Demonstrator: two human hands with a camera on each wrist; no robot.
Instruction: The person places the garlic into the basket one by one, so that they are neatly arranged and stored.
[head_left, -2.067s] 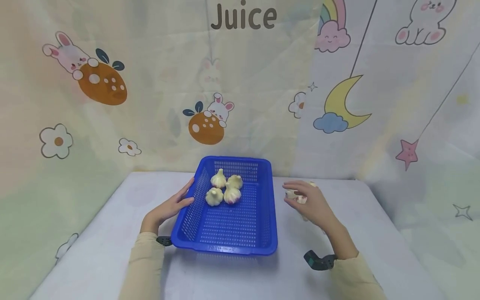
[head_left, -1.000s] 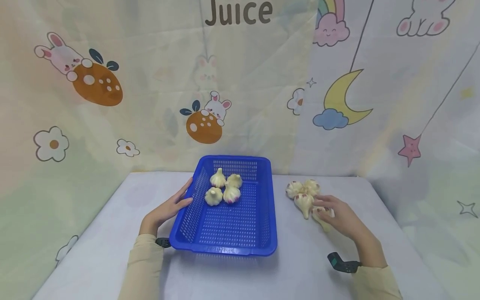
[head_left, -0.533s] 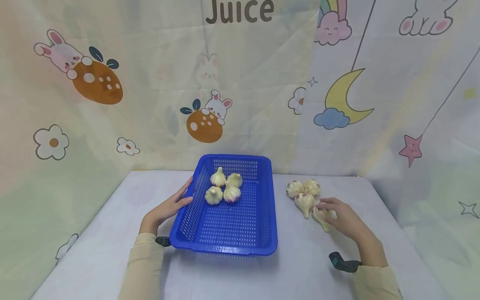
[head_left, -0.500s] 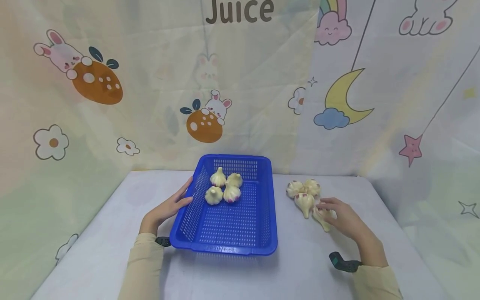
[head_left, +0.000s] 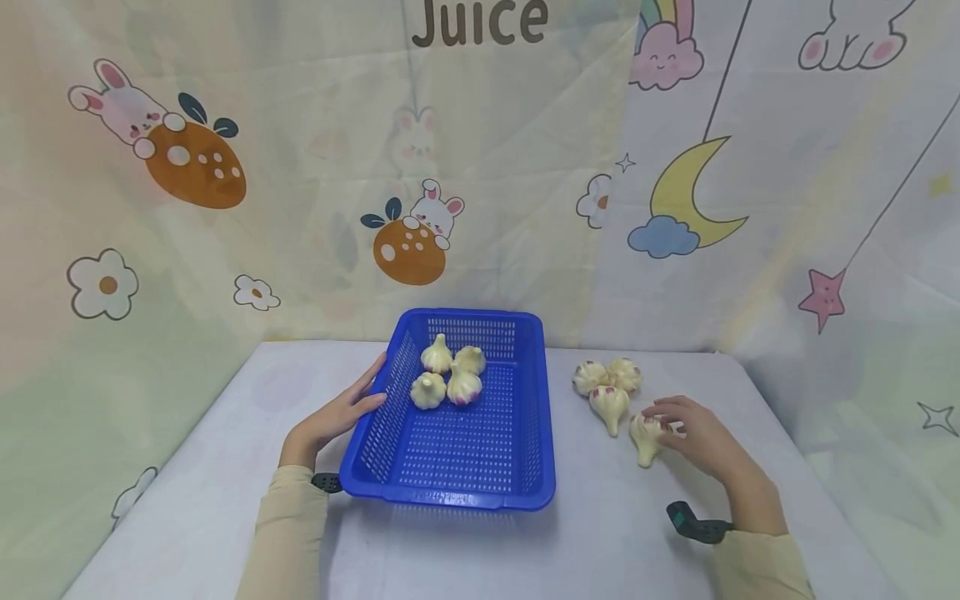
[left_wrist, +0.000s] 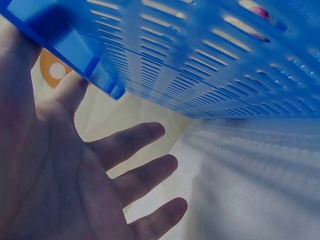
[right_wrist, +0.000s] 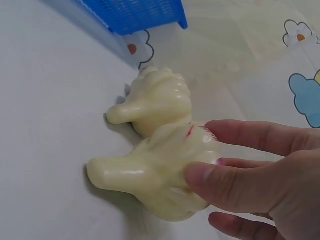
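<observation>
A blue plastic basket with slotted walls stands mid-table. My left hand touches its left rim with thumb and index finger; in the left wrist view the other fingers stretch out below the rim, clear of it. My right hand pinches a garlic bulb on the table to the right of the basket. In the right wrist view, the thumb lies on top of this bulb and the index finger reaches round its far side. The bulb's stem points toward me in the head view.
Several garlic bulbs sit in the back left of the basket. On the white table, three more bulbs cluster just behind the pinched one. A printed cloth hangs behind the table.
The right hand has gone from the far garlic cluster to the nearer bulb. That bulb has shifted slightly right, apart from its neighbour, and turned. The left hand keeps its place on the basket.
</observation>
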